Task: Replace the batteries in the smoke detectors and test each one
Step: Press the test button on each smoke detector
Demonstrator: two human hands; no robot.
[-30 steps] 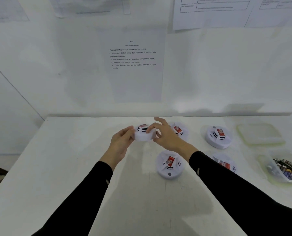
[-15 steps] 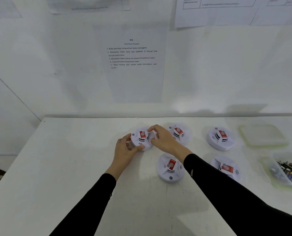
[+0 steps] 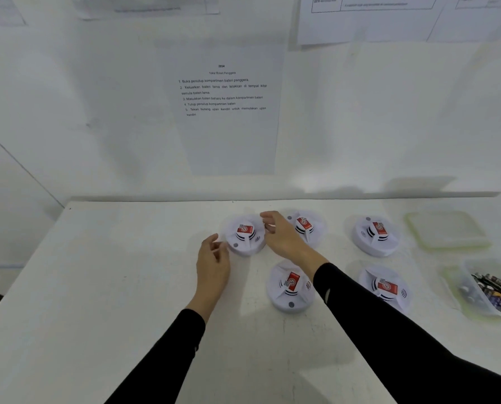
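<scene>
Several white round smoke detectors with red labels lie face up on the white table (image 3: 126,287). The far-left detector (image 3: 245,235) sits flat between my hands. My left hand (image 3: 213,262) hovers just left of it with relaxed fingers, holding nothing. My right hand (image 3: 281,236) is just right of it, fingers loosely curved, apart from its rim or barely touching. A second detector (image 3: 309,225) is partly hidden behind my right hand. Others lie at back right (image 3: 374,234), front middle (image 3: 290,285) and front right (image 3: 386,287).
A clear tub (image 3: 490,288) with several batteries stands at the right edge. Its lid (image 3: 446,228) lies behind it. An instruction sheet (image 3: 223,91) hangs on the wall behind the table. The table's left half is bare.
The detector I held in the air with both hands has come down onto the table. Both hands have let go of it and drawn slightly apart.
</scene>
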